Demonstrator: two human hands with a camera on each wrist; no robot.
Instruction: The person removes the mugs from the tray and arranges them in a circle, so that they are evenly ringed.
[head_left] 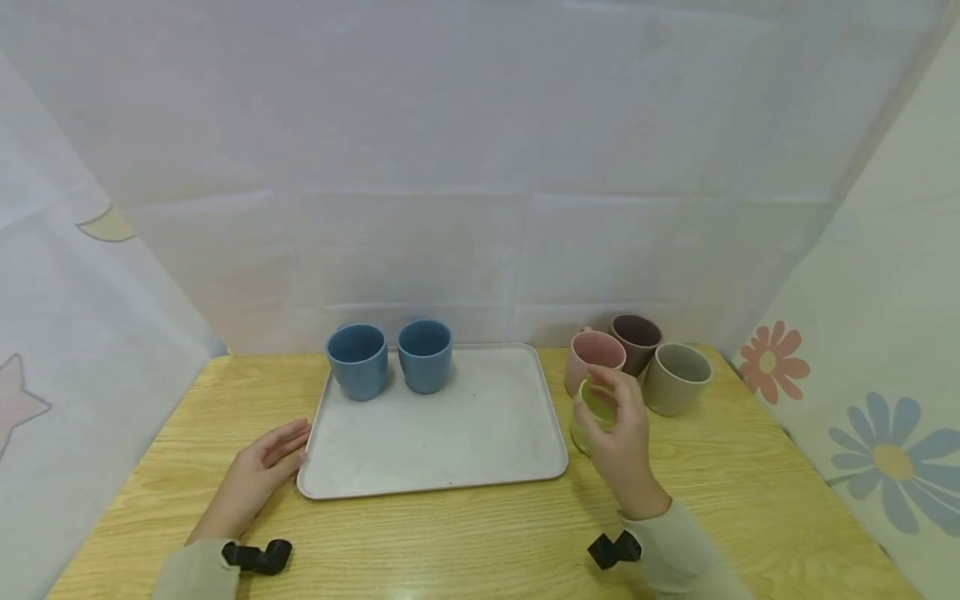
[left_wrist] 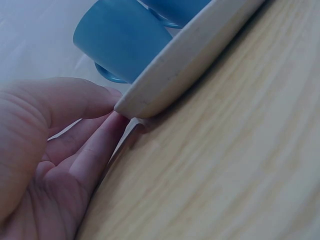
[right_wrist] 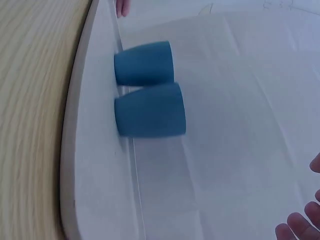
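My left hand (head_left: 262,467) lies at the left edge of the white tray (head_left: 442,442), its fairly straight fingers and thumb touching the rim. In the left wrist view, its fingertips (left_wrist: 114,97) meet the tray's corner. Two blue mugs (head_left: 357,362) (head_left: 425,357) stand upright on the tray's back left part. My right hand (head_left: 621,433) is at a green mug (head_left: 595,410) just right of the tray, partly covering it. Thumb and fingers are spread apart around its rim. The right wrist view shows only several fingertips (right_wrist: 297,225), with a gap and no mug between.
Behind the green mug stand a pink mug (head_left: 596,350), a dark brown mug (head_left: 636,337) and a grey-beige mug (head_left: 677,379), close together. Wooden table (head_left: 420,550) shows around the tray. White cloth (head_left: 420,167) hangs along the back, with patterned cloth at both sides.
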